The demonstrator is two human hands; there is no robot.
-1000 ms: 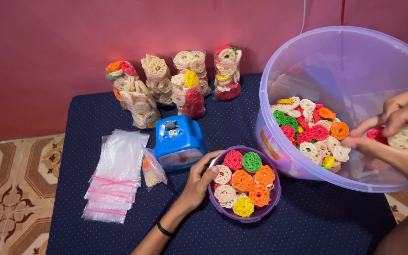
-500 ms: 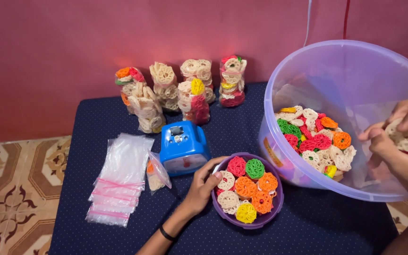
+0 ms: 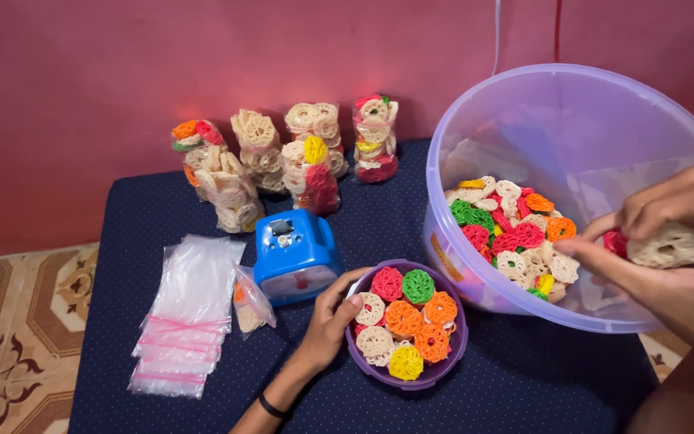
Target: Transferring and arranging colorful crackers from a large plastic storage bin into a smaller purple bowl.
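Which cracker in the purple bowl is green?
The round lattice cracker at the far edge of the purple bowl. It is the only green one; the others there are red, orange, yellow or cream.
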